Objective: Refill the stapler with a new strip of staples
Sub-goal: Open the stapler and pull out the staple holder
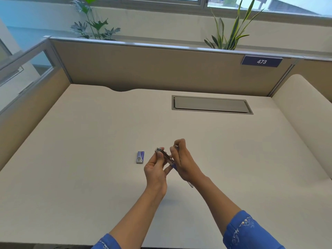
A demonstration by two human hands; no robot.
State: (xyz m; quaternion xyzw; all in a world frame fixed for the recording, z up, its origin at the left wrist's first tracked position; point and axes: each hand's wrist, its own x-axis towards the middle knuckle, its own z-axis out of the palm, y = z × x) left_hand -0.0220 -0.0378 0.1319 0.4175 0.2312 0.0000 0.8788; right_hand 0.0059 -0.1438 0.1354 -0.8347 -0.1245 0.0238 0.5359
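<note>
Both hands' grip on stapler (pixel 166 156) | staple box (pixel 140 157) on desk (pixel 89 141) | cubicle

stapler (pixel 166 156) silver, blue | staple box (pixel 140 157) blue | desk (pixel 107 141) cream | sleeves (pixel 249 230) blue, white-patterned

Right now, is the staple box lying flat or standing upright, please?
Lying flat: the staple box rests on its broad face on the desk, left of both hands.

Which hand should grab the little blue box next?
Probably the left hand. The blue staple box lies on the desk just to its left, nearer than to the right hand. Both hands hold the stapler now, so the right would have to keep it alone.
</note>
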